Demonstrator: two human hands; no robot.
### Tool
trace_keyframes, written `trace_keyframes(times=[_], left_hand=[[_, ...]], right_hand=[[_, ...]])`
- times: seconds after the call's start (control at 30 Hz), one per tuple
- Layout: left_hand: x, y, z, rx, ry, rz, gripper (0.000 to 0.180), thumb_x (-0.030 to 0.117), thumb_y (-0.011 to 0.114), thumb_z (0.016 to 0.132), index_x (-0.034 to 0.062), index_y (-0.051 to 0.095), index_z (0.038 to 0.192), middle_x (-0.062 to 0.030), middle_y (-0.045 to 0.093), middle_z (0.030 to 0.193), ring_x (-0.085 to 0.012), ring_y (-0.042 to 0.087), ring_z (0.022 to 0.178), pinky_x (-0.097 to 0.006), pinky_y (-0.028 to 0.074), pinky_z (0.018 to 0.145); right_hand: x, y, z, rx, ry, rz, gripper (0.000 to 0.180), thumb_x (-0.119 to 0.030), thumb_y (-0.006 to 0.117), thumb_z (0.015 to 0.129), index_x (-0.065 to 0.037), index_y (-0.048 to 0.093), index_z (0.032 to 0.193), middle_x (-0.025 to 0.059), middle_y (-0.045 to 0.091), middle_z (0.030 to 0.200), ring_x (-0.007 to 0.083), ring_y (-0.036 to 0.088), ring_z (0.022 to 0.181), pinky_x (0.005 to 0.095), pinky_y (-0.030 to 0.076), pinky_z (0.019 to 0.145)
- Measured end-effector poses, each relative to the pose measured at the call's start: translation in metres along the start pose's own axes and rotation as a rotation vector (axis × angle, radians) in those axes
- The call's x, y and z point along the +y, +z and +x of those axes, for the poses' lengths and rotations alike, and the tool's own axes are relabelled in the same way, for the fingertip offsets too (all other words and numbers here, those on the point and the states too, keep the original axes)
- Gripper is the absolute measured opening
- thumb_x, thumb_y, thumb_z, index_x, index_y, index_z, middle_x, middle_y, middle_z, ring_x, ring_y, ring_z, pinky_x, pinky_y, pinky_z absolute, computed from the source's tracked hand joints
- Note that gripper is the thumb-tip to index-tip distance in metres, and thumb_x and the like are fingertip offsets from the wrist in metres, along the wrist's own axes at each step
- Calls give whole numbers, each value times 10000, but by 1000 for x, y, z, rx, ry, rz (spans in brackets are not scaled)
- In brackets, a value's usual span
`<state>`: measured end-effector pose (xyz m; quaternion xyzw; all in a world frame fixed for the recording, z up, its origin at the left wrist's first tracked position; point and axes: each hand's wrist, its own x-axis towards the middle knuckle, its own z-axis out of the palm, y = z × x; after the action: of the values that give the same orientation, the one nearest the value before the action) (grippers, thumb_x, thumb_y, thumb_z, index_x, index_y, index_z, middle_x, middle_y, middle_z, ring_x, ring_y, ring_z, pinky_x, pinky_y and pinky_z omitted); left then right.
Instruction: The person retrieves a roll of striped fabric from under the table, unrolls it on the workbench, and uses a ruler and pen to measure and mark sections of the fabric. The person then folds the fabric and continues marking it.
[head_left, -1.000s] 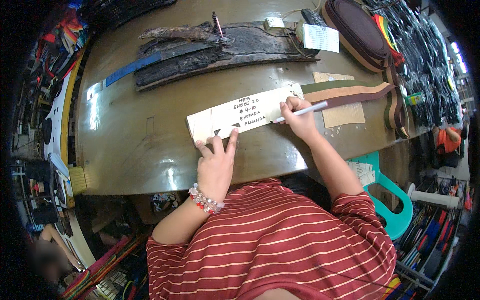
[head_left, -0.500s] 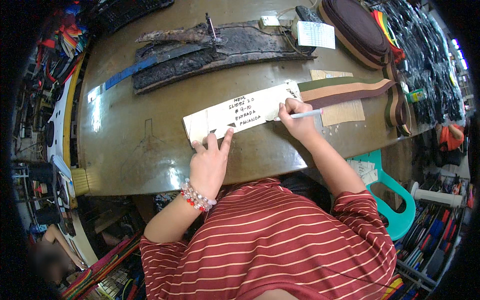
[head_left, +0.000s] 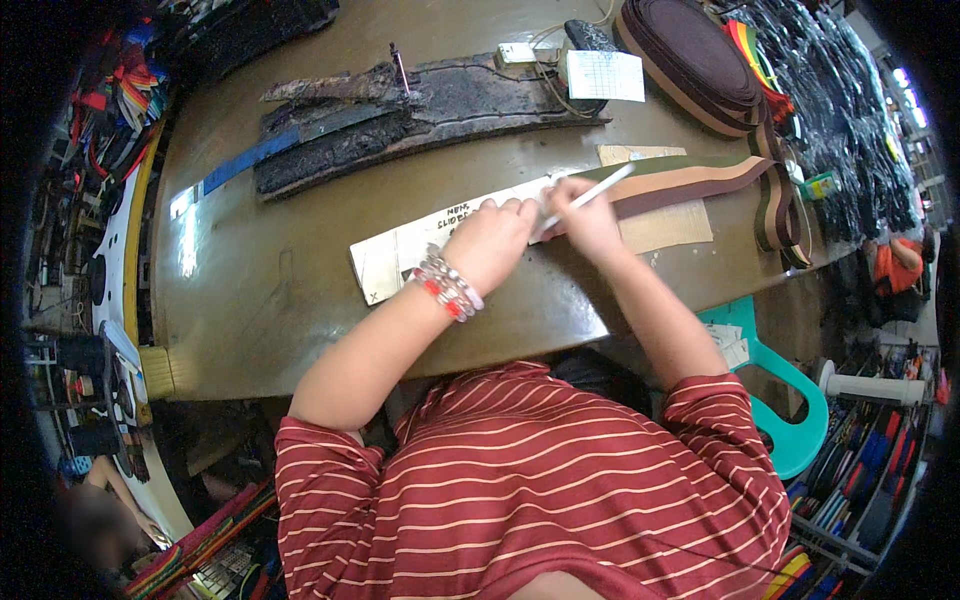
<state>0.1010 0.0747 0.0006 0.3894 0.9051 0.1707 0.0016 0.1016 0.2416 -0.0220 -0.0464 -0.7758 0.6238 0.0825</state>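
My right hand [head_left: 585,217] is closed around a white pen [head_left: 608,188], its tip hidden beside my left fingers. My left hand [head_left: 490,243], wearing beaded bracelets, bends its fingers down over a long white card [head_left: 382,258] with handwriting on it. Those fingertips are partly hidden near the card's right end. At that end the card meets a green, tan and brown striped strap [head_left: 690,188], which runs off to the right. Beneath the strap lies a piece of tan cardboard [head_left: 668,232].
A large roll of webbing [head_left: 690,60] sits at the far right. Across the back lies a dark, charred-looking board [head_left: 450,105]. A paper sheet [head_left: 605,76] is beside it. Below the table's right edge stands a turquoise plastic stool [head_left: 800,455].
My left hand has moved right and up along the card, covering part of the writing. The right hand has shifted slightly left, with the pen tilted more steeply. The whole view has shifted slightly.
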Motion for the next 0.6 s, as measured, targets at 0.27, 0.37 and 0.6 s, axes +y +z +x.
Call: trace_keyframes(times=[0.27,0.37,0.6], left_hand=[[39,22,15,-126,-136,307,563,51,478,824,247,410,1347,-128,531,919,-285,557,781,-302,537,605],[38,25,15,-128,-137,327,552,50,492,812,228,429,1330,-119,526,907,-274,548,771,-286,531,616],[38,28,13,-103,-153,252,566,52,498,804,230,414,1334,-129,511,943,-294,546,808,-308,546,611]], right_hand=[[27,-34,49,169,-119,-258,334,-166,593,851,-41,436,585,41,474,519,128,514,437,271,428,426],[21,-24,32,205,-508,-613,278,-132,627,791,-7,449,617,134,521,551,256,551,475,335,437,470],[13,-55,3,-84,-81,-246,329,-146,591,834,-41,426,569,58,485,498,162,524,480,299,392,448]])
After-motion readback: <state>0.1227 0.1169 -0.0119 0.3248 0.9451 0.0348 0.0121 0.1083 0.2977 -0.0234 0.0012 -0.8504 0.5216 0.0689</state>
